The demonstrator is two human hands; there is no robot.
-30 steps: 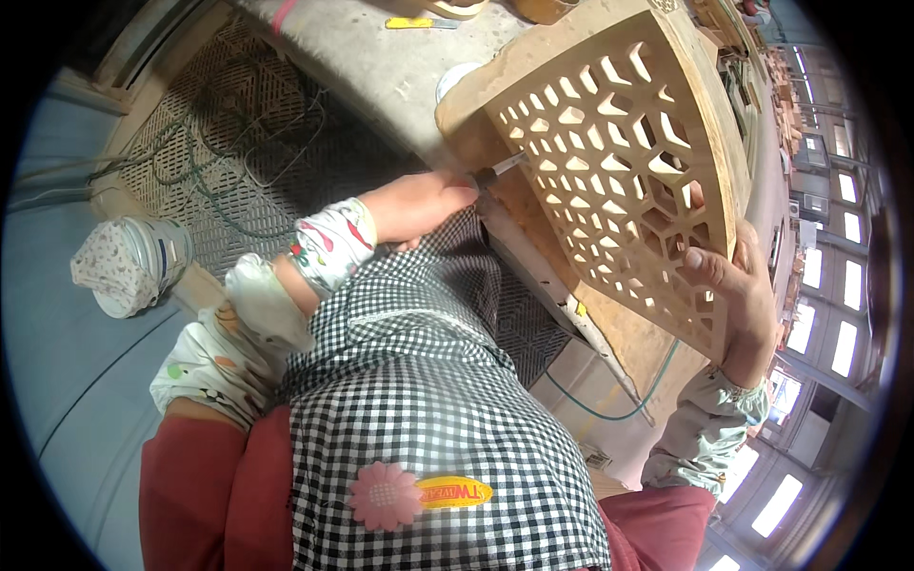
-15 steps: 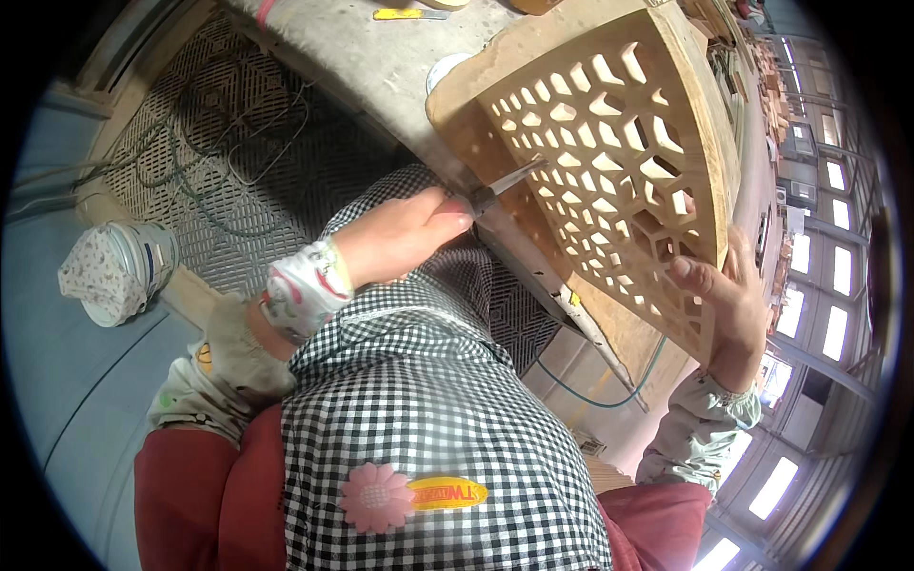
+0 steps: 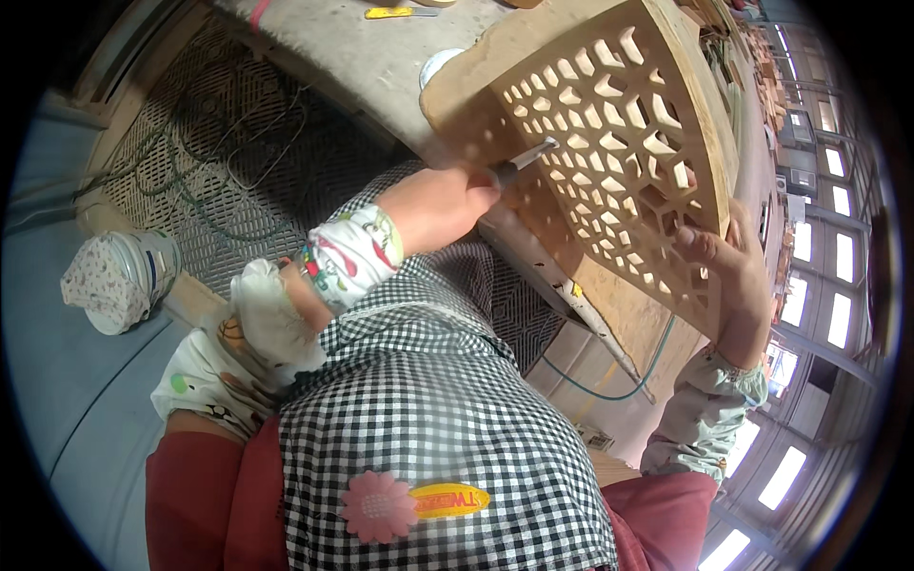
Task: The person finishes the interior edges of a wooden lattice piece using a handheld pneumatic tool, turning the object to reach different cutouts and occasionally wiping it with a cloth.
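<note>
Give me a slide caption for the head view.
Left hand holds a tool at a pierced wooden panel; right hand holds its edge.

A scuffed workbench [image 3: 333, 46] and pierced wooden panel [image 3: 633, 88] show a workshop.

the only lettering big enough to make out stands on a yellow oval patch [image 3: 466, 500] on the front of the black-and-white checked apron [image 3: 457, 409]: red letters, the larger ones toward the right end, the smaller ones beside them too blurred to read. the oval sits right against a pink flower patch [image 3: 379, 506]. a small yellow mark [image 3: 577, 288] on the bench edge [image 3: 602, 330] is too tiny to tell.
</note>
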